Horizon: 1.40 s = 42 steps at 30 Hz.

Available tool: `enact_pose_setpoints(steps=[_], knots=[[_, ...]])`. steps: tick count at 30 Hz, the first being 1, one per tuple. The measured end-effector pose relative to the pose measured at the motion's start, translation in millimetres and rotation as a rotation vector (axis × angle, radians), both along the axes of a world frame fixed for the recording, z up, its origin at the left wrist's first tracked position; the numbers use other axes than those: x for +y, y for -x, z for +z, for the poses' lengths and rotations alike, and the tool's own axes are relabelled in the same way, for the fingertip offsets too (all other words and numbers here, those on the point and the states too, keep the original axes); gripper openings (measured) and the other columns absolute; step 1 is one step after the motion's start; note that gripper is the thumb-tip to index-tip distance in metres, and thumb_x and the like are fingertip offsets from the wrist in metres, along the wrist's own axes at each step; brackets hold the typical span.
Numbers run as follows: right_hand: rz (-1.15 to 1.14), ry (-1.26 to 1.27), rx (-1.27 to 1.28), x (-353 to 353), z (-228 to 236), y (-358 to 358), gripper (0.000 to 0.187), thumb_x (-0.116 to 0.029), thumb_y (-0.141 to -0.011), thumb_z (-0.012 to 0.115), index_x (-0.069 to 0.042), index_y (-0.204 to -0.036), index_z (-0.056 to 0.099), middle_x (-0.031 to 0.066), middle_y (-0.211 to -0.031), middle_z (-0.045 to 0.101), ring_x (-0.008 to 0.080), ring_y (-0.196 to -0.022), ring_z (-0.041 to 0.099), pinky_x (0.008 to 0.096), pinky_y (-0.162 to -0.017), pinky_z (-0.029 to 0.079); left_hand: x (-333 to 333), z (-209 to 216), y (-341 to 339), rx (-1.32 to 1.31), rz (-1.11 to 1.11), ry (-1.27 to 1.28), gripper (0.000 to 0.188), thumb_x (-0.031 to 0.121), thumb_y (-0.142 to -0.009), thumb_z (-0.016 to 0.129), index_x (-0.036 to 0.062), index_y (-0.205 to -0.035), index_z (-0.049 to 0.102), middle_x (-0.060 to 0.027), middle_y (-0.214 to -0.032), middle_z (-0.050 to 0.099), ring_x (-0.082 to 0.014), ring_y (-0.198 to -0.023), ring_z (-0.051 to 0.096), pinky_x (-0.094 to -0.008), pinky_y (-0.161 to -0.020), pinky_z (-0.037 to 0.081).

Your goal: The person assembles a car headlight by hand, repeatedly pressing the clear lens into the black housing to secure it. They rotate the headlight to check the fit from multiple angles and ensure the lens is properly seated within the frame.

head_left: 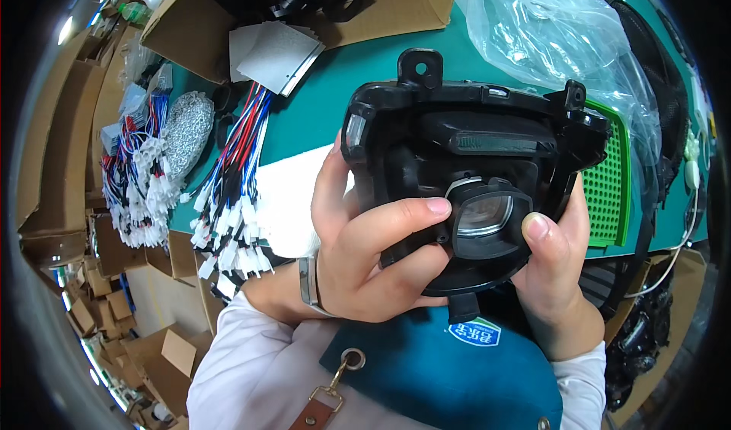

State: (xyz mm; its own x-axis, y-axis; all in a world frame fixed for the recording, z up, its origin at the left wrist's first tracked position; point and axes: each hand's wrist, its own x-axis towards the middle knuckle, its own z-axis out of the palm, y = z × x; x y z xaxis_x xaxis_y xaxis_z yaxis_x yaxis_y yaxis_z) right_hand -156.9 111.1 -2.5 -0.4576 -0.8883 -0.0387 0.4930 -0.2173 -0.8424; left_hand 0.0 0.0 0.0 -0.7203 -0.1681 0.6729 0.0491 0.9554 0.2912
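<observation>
Gripping a black lamp housing [487,164] from both sides, in front of the body and across the near edge of the green tabletop [373,53]. Clamping its left side in the left hand [365,262], curling fingers about the lower left part and stretching one fingertip to the left rim of the lens [487,213]. Clamping its right side in the right hand [560,259], placing the thumb just at the right rim of the lens and hiding the other fingers behind. Holding the housing directly between both hands, facing its lens up toward the head. Wearing a metal band [308,285] on the left wrist and a blue-green apron [442,369]. Facing, toward the far edge, an open cardboard box [186,30] and, at its near side, pale grey cards [278,53]. Having left of the left hand, from the cards toward the near edge, a bundle of coloured wires [247,148] ending in white connectors [236,236]. Having right of the right hand, by the near edge, a green perforated tray [627,179], and, toward the far right corner, a clear plastic bag [548,34].
</observation>
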Motion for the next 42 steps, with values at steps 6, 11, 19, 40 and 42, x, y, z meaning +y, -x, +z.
enact_pose_setpoints(steps=[6,11,19,40,42], knots=[[0.025,0.026,-0.07,-3,4,-1,0.063,-0.014,-0.08,0.063,0.002,-0.13,0.028,0.0167,-0.12,0.05,0.0232,-0.106,0.055,0.0348,-0.091,0.047,0,4,-1,-0.025,0.011,0.016,0.032,0.034,-0.074,0.07,0.0089,-0.087,0.055,-0.013,-0.11,0.052,-0.0504,-0.106,0.047,-0.0657,-0.096,0.033],[0.046,0.064,-0.052,-4,2,1,0.061,-0.015,-0.081,0.063,0.003,-0.129,0.029,0.0182,-0.118,0.052,0.0244,-0.104,0.057,0.0356,-0.089,0.05,-1,3,0,0.002,0.011,0.021,0.042,0.036,-0.073,0.072,0.0069,-0.094,0.052,-0.0137,-0.11,0.052,-0.0498,-0.1,0.051,-0.0673,-0.095,0.033],[0.035,0.056,-0.069,-4,3,0,0.06,-0.016,-0.082,0.064,0.003,-0.128,0.03,0.0179,-0.116,0.053,0.0235,-0.103,0.058,0.0347,-0.087,0.05,-3,4,2,0.027,0.0,0.036,0.046,0.038,-0.073,0.073,0.006,-0.097,0.05,-0.0142,-0.109,0.053,-0.0479,-0.094,0.055,-0.0683,-0.094,0.032],[0.016,0.011,-0.052,-6,4,1,0.054,-0.011,-0.082,0.062,0.002,-0.126,0.033,0.0155,-0.114,0.055,0.0206,-0.101,0.057,0.0327,-0.088,0.049,0,10,5,-0.057,0.061,0.085,0.044,0.04,-0.073,0.068,0.0139,-0.108,0.061,-0.0149,-0.116,0.054,-0.0326,-0.101,0.058,-0.0631,-0.097,0.032],[0.011,0.008,-0.045,-7,4,0,0.054,-0.009,-0.082,0.06,0.002,-0.127,0.032,0.0153,-0.115,0.054,0.0206,-0.102,0.057,0.033,-0.088,0.049,-1,11,3,-0.093,0.051,0.06,0.051,0.041,-0.067,0.071,0.0129,-0.108,0.06,-0.0161,-0.117,0.054,-0.0329,-0.102,0.058,-0.0639,-0.097,0.031]])
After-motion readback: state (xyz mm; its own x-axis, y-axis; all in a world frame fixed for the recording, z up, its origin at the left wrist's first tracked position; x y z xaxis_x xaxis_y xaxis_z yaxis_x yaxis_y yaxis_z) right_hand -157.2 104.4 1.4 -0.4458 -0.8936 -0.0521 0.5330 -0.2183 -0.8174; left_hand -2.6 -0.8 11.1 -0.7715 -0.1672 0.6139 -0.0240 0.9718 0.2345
